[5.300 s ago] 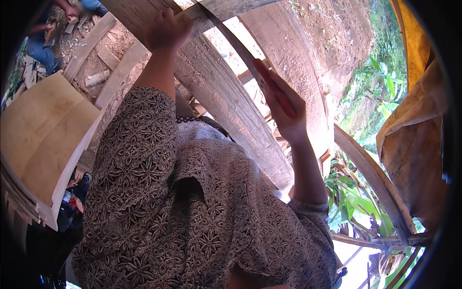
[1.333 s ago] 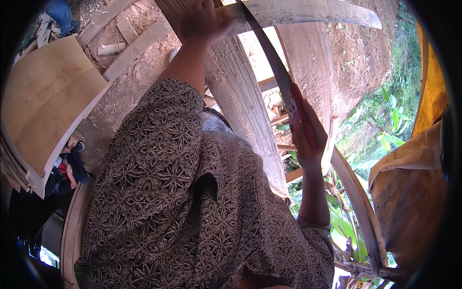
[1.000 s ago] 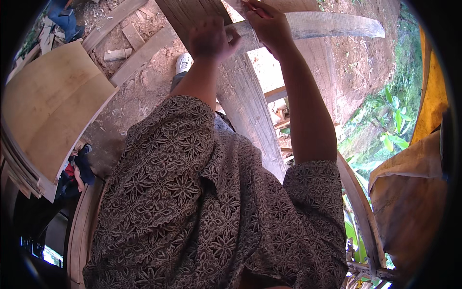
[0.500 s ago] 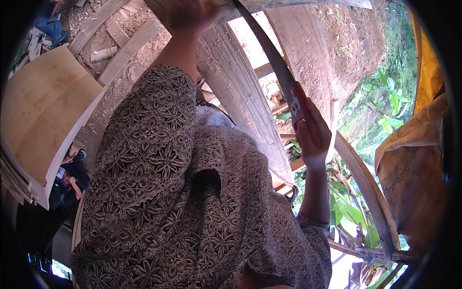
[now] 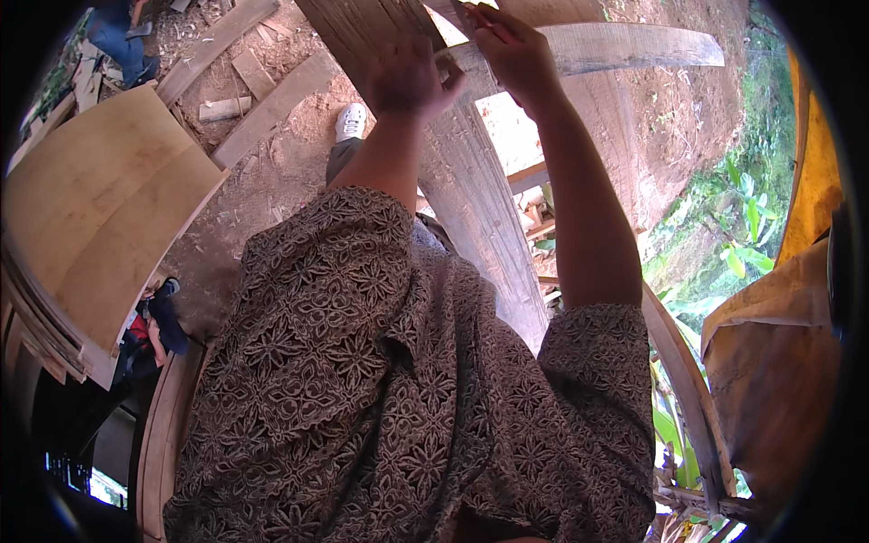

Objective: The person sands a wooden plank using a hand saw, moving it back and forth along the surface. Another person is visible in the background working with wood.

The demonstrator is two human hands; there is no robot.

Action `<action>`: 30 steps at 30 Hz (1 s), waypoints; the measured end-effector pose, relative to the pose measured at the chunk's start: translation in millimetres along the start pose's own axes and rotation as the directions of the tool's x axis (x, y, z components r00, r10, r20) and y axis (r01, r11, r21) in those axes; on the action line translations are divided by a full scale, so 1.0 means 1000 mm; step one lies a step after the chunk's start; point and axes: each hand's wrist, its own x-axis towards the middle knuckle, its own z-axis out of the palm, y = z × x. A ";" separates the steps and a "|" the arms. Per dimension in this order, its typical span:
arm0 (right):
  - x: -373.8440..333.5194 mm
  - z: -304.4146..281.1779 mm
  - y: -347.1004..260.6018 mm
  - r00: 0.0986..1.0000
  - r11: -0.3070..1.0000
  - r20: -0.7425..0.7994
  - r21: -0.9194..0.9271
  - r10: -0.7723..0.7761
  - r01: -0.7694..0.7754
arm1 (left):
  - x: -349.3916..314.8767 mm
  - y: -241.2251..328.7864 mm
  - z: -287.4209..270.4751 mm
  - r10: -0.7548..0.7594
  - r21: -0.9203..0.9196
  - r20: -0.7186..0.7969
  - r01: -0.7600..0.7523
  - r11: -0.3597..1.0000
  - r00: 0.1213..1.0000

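My right hand is closed around the red handle of a hand saw at the top of the view. Most of the blade is hidden or beyond the upper edge. A pale, narrow wooden board runs crosswise beneath the saw and out to the right. My left hand grips this board near its left end, the thumb lying toward the saw; its fingers are slightly blurred. Under both hands lies a long, weathered plank, slanting toward my body.
Curved, stacked wood sheets stand at the left. Scrap timber lies on the dirt behind. One person's white shoe shows beyond my left arm, and other people are partly visible at far left. A brown tarp hangs at right.
My right hand has carried the saw forward and left, from the right side to the board beside my left hand. The view has shifted, and a white shoe has come into sight.
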 end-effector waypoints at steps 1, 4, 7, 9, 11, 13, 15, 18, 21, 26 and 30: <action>-0.018 -0.001 -0.002 1.000 0.999 0.003 0.041 -0.021 0.021 | -0.001 -0.004 -0.005 -0.014 -0.003 -0.016 0.014 1.000 1.000; -0.094 -0.022 -0.010 1.000 0.990 0.006 0.142 -0.023 0.022 | 0.002 -0.014 0.009 -0.025 -0.038 -0.150 0.019 0.999 0.988; -0.205 -0.080 -0.024 0.996 0.991 -0.028 0.108 0.087 -0.083 | 0.006 -0.006 -0.006 -0.002 -0.022 -0.125 0.000 1.000 0.992; -0.262 -0.107 -0.044 0.984 0.982 -0.025 0.079 0.175 -0.172 | 0.010 -0.004 -0.003 -0.186 -0.146 -0.027 0.180 0.973 0.982; -0.304 -0.128 -0.054 0.979 0.979 -0.022 0.013 0.205 -0.205 | 0.006 0.000 -0.006 -0.134 -0.132 -0.036 0.128 0.983 0.990; -0.311 -0.133 -0.053 0.982 0.982 -0.013 -0.006 0.190 -0.190 | 0.006 -0.004 -0.006 -0.086 -0.153 -0.067 0.074 0.985 0.994; -0.297 -0.130 -0.053 0.988 0.988 0.006 0.020 0.154 -0.154 | 0.007 -0.003 -0.006 -0.099 -0.124 -0.076 0.090 0.988 0.992; -0.237 -0.101 -0.028 1.000 0.999 0.017 0.031 0.016 -0.017 | 0.006 -0.007 0.004 -0.045 -0.044 -0.166 0.038 0.998 0.985; -0.123 -0.038 0.008 0.996 0.990 0.038 0.120 -0.076 0.071 | 0.000 -0.011 0.001 -0.024 0.038 -0.132 0.029 0.999 0.991; 0.006 0.006 0.019 1.000 0.989 -0.019 0.149 -0.014 0.017 | 0.004 -0.004 0.008 0.033 0.017 -0.011 -0.032 0.999 0.999; -0.064 -0.009 0.006 0.998 0.973 0.000 0.224 0.063 -0.061 | 0.001 -0.008 0.011 -0.005 0.050 0.001 0.005 0.999 1.000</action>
